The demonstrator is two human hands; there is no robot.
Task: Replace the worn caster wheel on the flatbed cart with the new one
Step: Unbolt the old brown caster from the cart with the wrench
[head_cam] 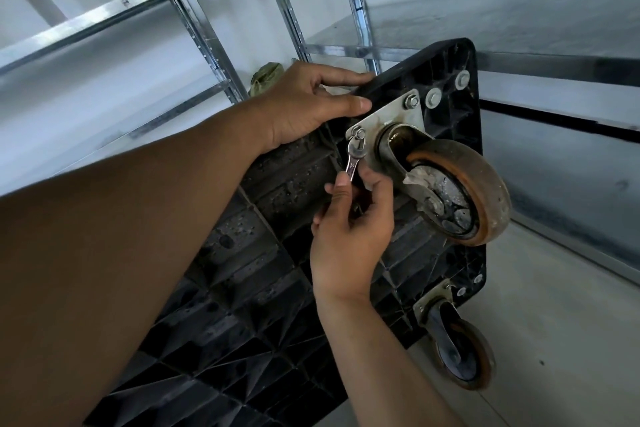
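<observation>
1. The flatbed cart [263,288] is standing on edge beside metal shelving [207,45], its ribbed underside facing the camera.
2. The worn caster wheel [460,191] is sitting at the cart's upper corner, to the right of both hands, and is still bolted on through its mounting plate [388,114].
3. The left hand [304,104] is curling over the cart's upper edge, steadying it.
4. The right hand [349,229], the nearer to the wheel, is pinching a small wrench [354,159]. The wrench's long axis is running up from the fingers to the near nut [359,133], with its jaw seated there.
5. Count: two casters are showing, the second caster [460,354] lower down; two plate nuts, including the far nut [411,101]; one wrench. No new wheel is showing.
</observation>
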